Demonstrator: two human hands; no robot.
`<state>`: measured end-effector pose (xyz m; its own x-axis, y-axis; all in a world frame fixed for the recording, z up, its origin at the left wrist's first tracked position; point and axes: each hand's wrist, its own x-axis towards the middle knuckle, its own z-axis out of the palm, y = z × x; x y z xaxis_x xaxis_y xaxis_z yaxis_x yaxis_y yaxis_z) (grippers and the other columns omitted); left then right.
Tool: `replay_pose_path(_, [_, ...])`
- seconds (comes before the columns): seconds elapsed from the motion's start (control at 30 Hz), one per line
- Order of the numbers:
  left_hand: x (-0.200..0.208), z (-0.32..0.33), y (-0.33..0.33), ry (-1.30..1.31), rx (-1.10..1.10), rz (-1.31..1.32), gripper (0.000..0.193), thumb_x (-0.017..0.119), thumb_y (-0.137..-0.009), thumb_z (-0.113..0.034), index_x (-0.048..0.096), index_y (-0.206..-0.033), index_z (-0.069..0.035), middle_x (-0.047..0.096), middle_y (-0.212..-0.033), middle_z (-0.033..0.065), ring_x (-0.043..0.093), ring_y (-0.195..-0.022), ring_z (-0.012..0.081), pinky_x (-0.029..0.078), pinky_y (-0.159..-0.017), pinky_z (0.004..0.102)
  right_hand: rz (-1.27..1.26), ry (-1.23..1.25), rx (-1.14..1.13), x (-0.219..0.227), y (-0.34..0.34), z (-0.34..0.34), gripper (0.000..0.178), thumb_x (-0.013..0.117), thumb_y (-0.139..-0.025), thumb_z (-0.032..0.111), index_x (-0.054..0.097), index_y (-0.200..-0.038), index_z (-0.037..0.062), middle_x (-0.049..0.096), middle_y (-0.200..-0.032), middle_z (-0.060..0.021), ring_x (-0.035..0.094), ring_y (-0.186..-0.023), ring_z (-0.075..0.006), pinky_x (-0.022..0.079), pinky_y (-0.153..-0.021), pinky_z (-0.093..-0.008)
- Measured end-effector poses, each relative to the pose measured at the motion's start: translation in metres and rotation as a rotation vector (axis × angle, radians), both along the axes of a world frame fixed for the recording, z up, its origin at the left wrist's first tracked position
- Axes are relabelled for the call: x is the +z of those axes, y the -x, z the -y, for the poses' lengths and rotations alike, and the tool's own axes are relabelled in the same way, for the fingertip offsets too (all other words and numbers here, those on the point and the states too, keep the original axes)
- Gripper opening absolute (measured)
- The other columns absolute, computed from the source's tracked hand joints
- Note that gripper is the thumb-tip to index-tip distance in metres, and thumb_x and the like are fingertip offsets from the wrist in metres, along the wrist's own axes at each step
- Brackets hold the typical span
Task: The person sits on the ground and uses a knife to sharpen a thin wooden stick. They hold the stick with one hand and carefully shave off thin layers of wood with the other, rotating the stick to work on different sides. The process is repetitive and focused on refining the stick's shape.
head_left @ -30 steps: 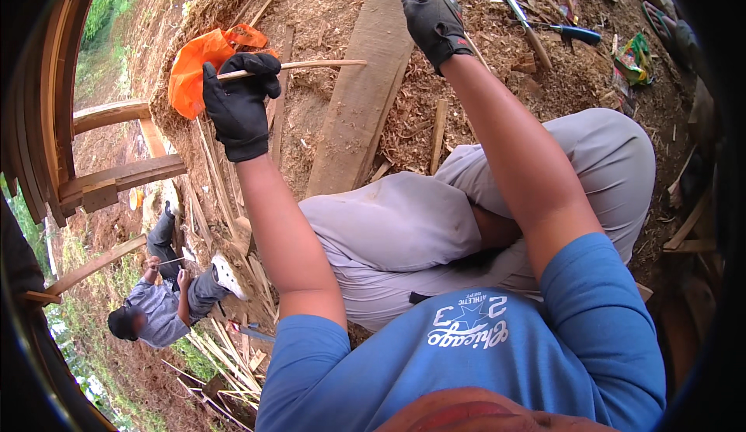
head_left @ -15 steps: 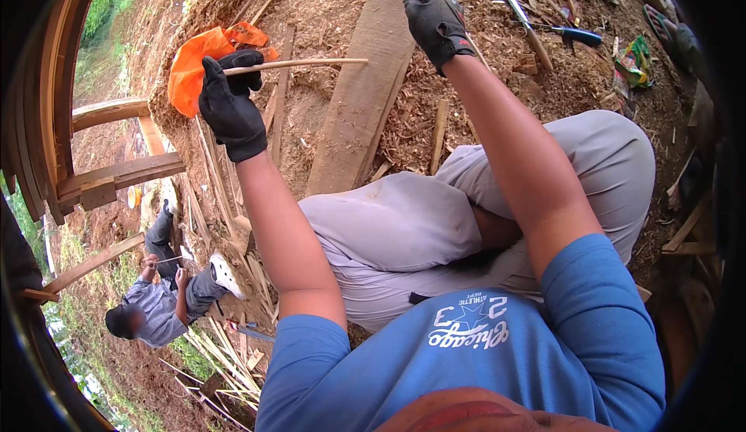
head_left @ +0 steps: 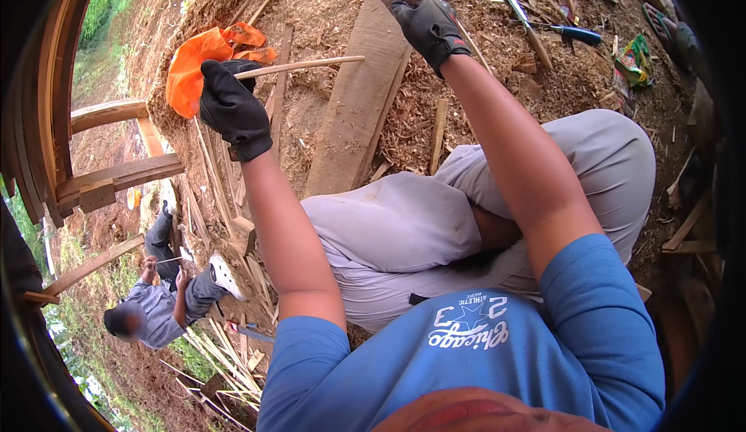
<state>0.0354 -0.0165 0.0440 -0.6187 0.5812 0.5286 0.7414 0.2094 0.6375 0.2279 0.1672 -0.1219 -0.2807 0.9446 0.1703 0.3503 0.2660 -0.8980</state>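
Lying crumpled just behind the left hand, a bright orange, thin sheet-like bag point(head_left: 193, 71) is seen in soft folds. In the black-gloved left hand point(head_left: 235, 109), one end of a slender, pale, smooth wooden stick point(head_left: 311, 64) is gripped, its free end being pointed rightward. Between the hands, a broad, flat, rough-faced wooden plank point(head_left: 357, 90) is strewn with shavings. The black-gloved right hand point(head_left: 427, 24) is curled beside a brownish piece; whether that is grasped cannot be told. Right of it, a smooth blue handle point(head_left: 581, 35) is surrounded by curly shavings.
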Motion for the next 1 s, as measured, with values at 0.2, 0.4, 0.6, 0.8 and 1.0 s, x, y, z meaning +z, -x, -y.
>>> replay_pose_path(0.2, [-0.005,-0.001,0.005,-0.003,-0.101,0.077,0.069,0.030,-0.114,-0.045,0.073,-0.086,0.001,0.076,-0.086,0.0163,0.073,-0.076,0.0259,0.058,-0.074,0.0362,0.193,0.206,0.173,0.013,-0.005,0.003,0.038,0.047,-0.104,0.042,0.074,-0.123,0.0225,0.076,-0.117,-0.0117,0.071,-0.112,-0.0342,0.052,-0.097,-0.0429])
replay_pose_path(0.4, [-0.020,-0.005,0.021,-0.320,-0.406,0.616,0.062,0.034,-0.112,-0.048,0.068,-0.089,-0.001,0.074,-0.106,0.0249,0.071,-0.095,0.0363,0.057,-0.090,0.0455,0.483,0.249,0.440,0.048,-0.008,0.006,0.039,0.045,-0.105,0.036,0.074,-0.122,0.0156,0.077,-0.116,-0.0113,0.072,-0.110,-0.0308,0.049,-0.099,-0.0403])
replay_pose_path(0.6, [-0.018,-0.014,0.020,-0.492,-0.691,1.146,0.055,0.047,-0.107,-0.056,0.057,-0.077,-0.011,0.063,-0.085,0.0100,0.056,-0.079,0.0251,0.047,-0.085,0.0443,0.292,0.205,0.294,0.044,-0.015,0.009,0.040,0.046,-0.104,0.038,0.073,-0.125,0.0165,0.077,-0.115,-0.0122,0.072,-0.111,-0.0322,0.051,-0.096,-0.0441])
replay_pose_path(0.8, [-0.037,-0.007,0.050,-0.540,-0.822,1.251,0.051,0.056,-0.101,-0.059,0.067,-0.082,-0.013,0.065,-0.093,0.0075,0.054,-0.088,0.0238,0.044,-0.089,0.0450,0.227,0.268,0.234,0.033,-0.010,0.011,0.037,0.048,-0.104,0.037,0.074,-0.116,0.0139,0.078,-0.112,-0.0102,0.072,-0.108,-0.0336,0.054,-0.092,-0.0450])
replay_pose_path(1.0, [-0.035,-0.010,0.043,-0.554,-0.710,1.211,0.051,0.059,-0.099,-0.059,0.066,-0.079,-0.012,0.065,-0.094,0.0075,0.054,-0.088,0.0237,0.044,-0.089,0.0454,0.219,0.173,0.346,0.012,-0.009,0.003,0.029,0.046,-0.104,0.026,0.065,-0.105,0.0047,0.076,-0.101,-0.0166,0.072,-0.098,-0.0355,0.055,-0.081,-0.0472])
